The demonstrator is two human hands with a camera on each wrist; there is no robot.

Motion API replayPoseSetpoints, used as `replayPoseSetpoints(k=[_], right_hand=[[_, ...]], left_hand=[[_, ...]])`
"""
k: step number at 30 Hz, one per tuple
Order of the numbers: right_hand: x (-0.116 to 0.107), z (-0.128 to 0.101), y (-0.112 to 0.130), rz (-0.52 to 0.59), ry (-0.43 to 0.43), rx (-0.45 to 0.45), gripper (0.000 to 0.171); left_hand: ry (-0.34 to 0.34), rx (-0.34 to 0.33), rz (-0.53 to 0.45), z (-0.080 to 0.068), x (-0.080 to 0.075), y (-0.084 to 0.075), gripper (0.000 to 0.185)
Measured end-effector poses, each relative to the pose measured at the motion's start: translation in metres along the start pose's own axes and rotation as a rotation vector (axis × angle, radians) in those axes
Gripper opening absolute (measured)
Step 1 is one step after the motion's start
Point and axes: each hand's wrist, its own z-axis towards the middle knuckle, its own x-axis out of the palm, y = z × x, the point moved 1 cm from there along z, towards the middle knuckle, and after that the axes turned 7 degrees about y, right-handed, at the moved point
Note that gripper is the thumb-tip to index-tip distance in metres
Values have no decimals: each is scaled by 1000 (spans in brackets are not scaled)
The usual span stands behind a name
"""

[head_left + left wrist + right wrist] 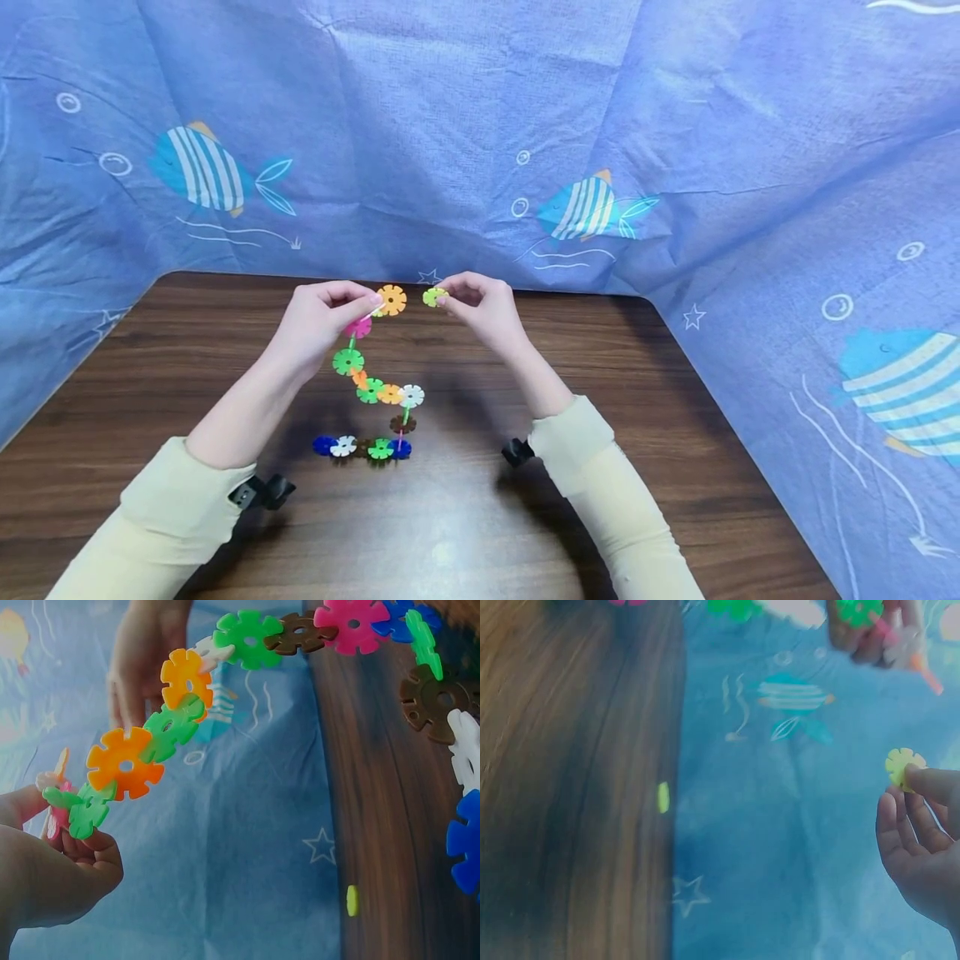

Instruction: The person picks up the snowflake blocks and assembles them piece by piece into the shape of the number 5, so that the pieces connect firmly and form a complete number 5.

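My left hand (322, 321) pinches the upper end of a chain of interlocking snowflake discs, next to an orange disc (392, 300) and a pink disc (358, 327). Green, orange, white and brown discs hang below, and the chain's lower run, with blue discs (401, 450) and a white disc (343, 447), is down by the tabletop. To the right, level with that upper end, my right hand (480, 308) pinches a loose yellow-green disc (904, 766) between thumb and fingers. A gap separates this disc from the chain. In the left wrist view, green and orange discs (125, 763) curve away from the left fingers.
A small yellow-green piece (352, 900) lies near the edge of the dark wood table (600, 358). Blue cloth (450, 125) printed with fish hangs behind and along the right side. Black wrist devices (261, 492) sit at the sleeve cuffs.
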Motion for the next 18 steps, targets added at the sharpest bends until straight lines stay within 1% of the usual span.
replayPoseSetpoints(k=[5,9,11,14,18], right_hand=[[-1,-15,30,-6,-49,-97,13],[2,-22,36,11,-82,-193,11],[4,-23,31,18,-94,-238,10],[6,-28,42,19,-110,-288,8],[8,-33,61,10,-133,-314,8]], left_hand=[[-5,10,13,1,6,-1,7],[-6,22,11,2,7,1,8],[-4,27,9,2,8,2,8],[-3,40,6,1,8,2,9],[-5,58,9,1,10,2,9]])
